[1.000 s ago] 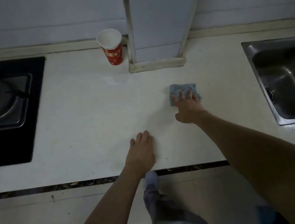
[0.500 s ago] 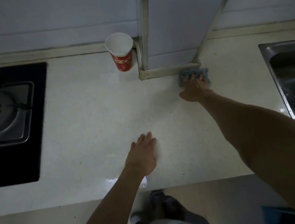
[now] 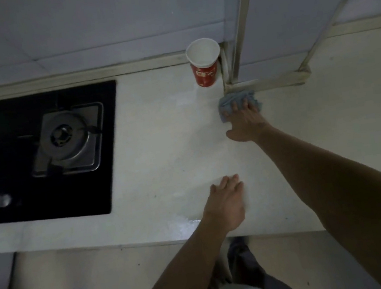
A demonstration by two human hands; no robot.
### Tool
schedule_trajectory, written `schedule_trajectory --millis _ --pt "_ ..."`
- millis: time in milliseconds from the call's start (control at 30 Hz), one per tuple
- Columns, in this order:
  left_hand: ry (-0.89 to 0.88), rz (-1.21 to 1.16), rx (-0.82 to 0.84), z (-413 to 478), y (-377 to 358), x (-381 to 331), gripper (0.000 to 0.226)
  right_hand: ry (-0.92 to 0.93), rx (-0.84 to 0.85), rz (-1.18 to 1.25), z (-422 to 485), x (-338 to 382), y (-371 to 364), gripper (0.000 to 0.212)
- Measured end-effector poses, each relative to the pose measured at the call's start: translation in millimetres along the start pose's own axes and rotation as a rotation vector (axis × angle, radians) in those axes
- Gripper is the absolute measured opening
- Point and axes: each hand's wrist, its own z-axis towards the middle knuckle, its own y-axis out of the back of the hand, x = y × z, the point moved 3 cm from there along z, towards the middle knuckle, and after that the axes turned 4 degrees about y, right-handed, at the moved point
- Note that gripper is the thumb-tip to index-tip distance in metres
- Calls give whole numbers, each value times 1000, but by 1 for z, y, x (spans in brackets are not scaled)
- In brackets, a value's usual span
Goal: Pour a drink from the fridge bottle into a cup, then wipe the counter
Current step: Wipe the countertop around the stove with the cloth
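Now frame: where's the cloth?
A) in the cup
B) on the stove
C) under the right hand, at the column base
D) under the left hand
C: the right hand presses the cloth onto the counter against the column base, just right of the cup; the left hand rests flat on bare counter.

Open counter (image 3: 160, 148) runs between the hob (image 3: 39, 155) and the column base (image 3: 266, 83). The cup (image 3: 204, 69) stands just beside that base at the back wall; the left hand (image 3: 227, 203) lies flat near the front edge.
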Motion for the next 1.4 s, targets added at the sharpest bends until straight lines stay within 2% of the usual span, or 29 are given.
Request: schedule_trajectory --millis 200,400,600,767,967,1100,1300,1400 --pt "26 -5 15 -19 -5 10 63 31 9 -80 -9 0 0 83" --pt "49 -12 16 -28 -17 12 60 32 1 -89 -57 -26 -10 82" --pt "24 -14 14 -38 -35 4 59 -205 37 -32 -129 -73 -35 82" --pt "1 -35 9 -60 -58 -1 56 -335 50 62 -156 -43 -59 79" --pt "-54 28 -5 -78 -83 14 60 -108 36 -17 -153 36 -77 77" --pt "-94 66 -37 -85 -78 13 61 -63 -2 -82 -186 28 -96 76" --pt "-56 61 -72 -96 -79 31 60 -271 -37 -35 -270 -7 -125 78" --pt "-63 79 -63 -99 -81 40 67 -369 -11 -11 -291 5 -137 79"
